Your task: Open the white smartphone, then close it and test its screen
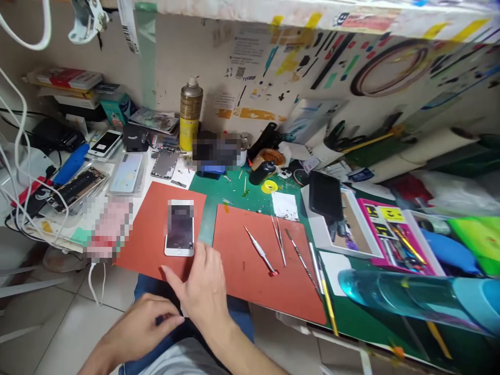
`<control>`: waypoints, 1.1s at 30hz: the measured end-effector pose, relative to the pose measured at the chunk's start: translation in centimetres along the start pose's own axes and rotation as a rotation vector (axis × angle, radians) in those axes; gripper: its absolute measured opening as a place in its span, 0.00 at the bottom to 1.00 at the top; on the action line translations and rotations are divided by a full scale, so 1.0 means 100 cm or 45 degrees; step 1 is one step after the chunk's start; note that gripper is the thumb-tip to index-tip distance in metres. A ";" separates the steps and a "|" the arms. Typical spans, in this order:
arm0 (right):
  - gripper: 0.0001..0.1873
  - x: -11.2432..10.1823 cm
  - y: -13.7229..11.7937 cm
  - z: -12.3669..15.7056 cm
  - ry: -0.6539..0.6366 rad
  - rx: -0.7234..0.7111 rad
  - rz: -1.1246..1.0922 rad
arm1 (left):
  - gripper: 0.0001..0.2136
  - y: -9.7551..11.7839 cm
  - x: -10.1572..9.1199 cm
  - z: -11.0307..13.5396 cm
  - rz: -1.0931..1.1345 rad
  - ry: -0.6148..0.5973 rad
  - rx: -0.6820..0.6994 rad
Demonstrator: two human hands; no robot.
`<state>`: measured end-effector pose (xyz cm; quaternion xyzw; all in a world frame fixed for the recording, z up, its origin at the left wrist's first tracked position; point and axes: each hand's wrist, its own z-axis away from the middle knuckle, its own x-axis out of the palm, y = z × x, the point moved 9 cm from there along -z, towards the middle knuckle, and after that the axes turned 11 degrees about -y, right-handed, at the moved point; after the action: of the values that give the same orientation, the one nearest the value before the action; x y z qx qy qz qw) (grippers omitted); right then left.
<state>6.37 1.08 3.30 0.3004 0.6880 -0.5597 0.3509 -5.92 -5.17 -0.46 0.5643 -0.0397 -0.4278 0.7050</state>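
Observation:
A white smartphone (179,227) lies face up on the left red mat (148,234). My right hand (203,291) rests at the mat's near edge just below the phone, fingers stretched out and thumb spread, holding nothing. Over my lap, my left hand (142,325) is curled with its fingertips pinched on something small and dark that I cannot make out. On the right red mat (253,281) lie a metal spudger (261,252), tweezers (278,240) and another thin metal tool (300,258).
A green cutting mat (234,190) lies under the red mats. A spray can (190,114) stands at the back. Phones and parts pile up on the left (78,187). White trays (344,229) and a pink box (394,237) sit right. A blue bottle (410,299) lies near the front.

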 end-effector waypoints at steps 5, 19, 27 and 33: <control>0.34 0.026 -0.019 -0.012 -0.026 0.075 0.228 | 0.16 -0.026 -0.073 0.030 0.484 0.591 -0.215; 0.32 0.002 -0.033 -0.022 0.038 0.016 0.292 | 0.21 -0.024 -0.088 -0.058 1.527 0.480 -0.134; 0.35 -0.021 -0.035 -0.001 0.208 -0.062 0.053 | 0.34 0.010 -0.045 -0.098 1.967 0.156 0.137; 0.32 -0.046 -0.004 0.026 0.347 -0.200 -0.098 | 0.38 0.039 -0.022 -0.110 1.946 0.049 0.226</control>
<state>9.08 -1.68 6.93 0.3186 0.7819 -0.4712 0.2550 0.77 4.63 -0.21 0.4419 -0.4406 0.1930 0.7572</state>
